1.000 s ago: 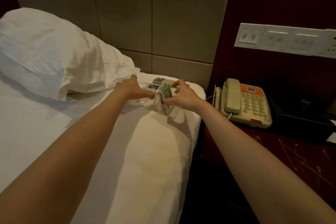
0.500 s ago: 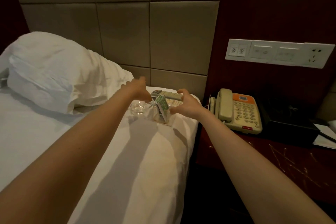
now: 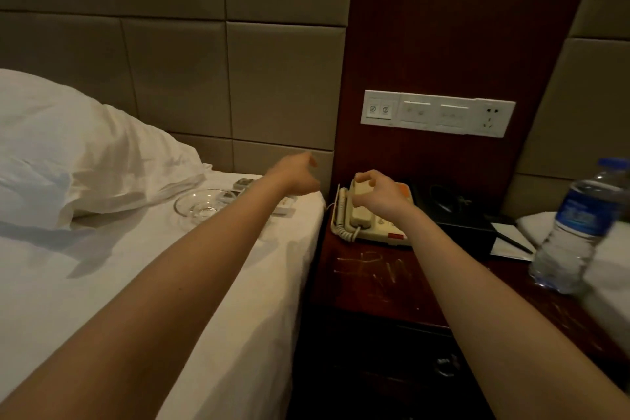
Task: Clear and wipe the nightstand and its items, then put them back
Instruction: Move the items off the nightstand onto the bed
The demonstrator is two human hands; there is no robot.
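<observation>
The dark wooden nightstand [image 3: 375, 280] stands right of the bed. At its back left sits a beige telephone [image 3: 371, 228] with a coiled cord. My right hand [image 3: 378, 196] is on the handset, fingers curled over its upper end and thumb at its left side. My left hand [image 3: 296, 172] hovers above the bed's corner with loosely curled fingers, holding nothing. On the white sheet lie a glass ashtray [image 3: 201, 204], a remote [image 3: 243, 183] and a small white item [image 3: 286, 210] partly hidden by my left forearm.
On the nightstand are a black box [image 3: 453, 211], a notepad with a pen [image 3: 508, 242], a white cloth [image 3: 535, 225] and a water bottle [image 3: 579, 228] at the right. A switch panel [image 3: 436, 112] is on the wall. A pillow [image 3: 68, 147] lies at left.
Both hands let go of the small card stand on the bed. My right hand moved right onto the telephone handset. The view swung right, showing more of the nightstand.
</observation>
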